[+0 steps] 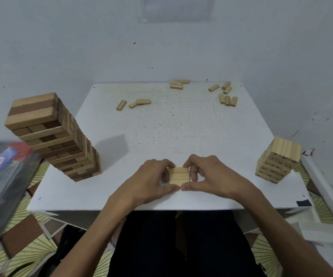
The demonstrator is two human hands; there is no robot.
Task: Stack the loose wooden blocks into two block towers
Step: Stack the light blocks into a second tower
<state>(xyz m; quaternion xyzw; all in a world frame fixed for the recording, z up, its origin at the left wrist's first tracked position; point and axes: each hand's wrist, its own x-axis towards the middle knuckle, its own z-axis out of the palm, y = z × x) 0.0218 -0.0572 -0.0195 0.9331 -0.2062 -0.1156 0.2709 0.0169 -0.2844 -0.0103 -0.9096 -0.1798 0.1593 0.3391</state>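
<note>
- Pale blue-grey walls met in a corner behind a white desk; its top looked matte and finely speckled, with a dark tape patch at the near right corner.
- We held our left hand and right hand low over the near middle of the desk, thumbs tip to tip in front.
- Grip, both hands: fingers curled inward, pinching a small set of blocks from either side. Three pale bars lay flat and flush, forming a near-square tile.
- Step in hand, as we judged it: squaring up one three-block layer before it goes onto a tower.
- Tall tower stood at the left edge, built of crossed layers in mixed light and reddish-brown wood, edges crisp, faces smooth.
- Short tower stood at the right edge, all pale pine-like wood with dark printed marks on the block sides; the marks were too small to read.
- Loose blocks lay scattered along the far edge, well apart from our hands, in several small clusters.
- Colour match suggested the layer belonged on the short tower.
- Next move, we judged, calls for even side pressure so the middle bar does not drop out, then a level set-down crosswise to the top layer.
</note>
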